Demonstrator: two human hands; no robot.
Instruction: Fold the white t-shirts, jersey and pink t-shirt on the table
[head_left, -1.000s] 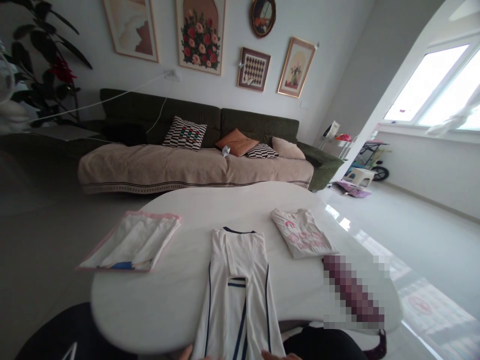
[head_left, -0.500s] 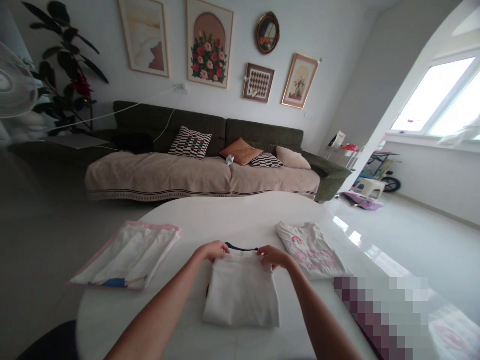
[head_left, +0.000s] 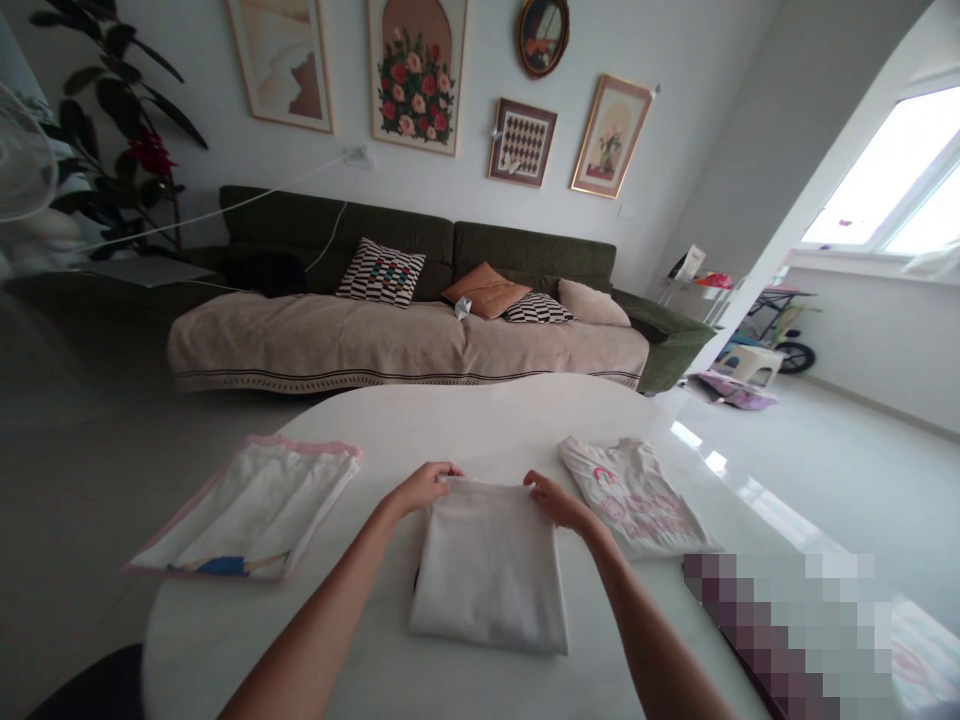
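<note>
- The white garment (head_left: 489,565), laid out long with navy stripes showing 1 second ago, is now seen doubled into a compact rectangle at the near middle of the white table (head_left: 420,420) (the fold looks all but finished).
- Its far left corner is pinched by the left hand (head_left: 421,487), fingers curled closed on the cloth.
- Its far right corner is pressed by the right hand (head_left: 559,501), fingers bent on the edge; a full grip cannot be told.
- 2 folded pieces are seen beside it: a pink-trimmed garment (head_left: 251,508) at left, a printed shirt (head_left: 636,495) at right.
- Nothing is seen between the hands and the cloth; a sofa (head_left: 405,320) stands far behind.
</note>
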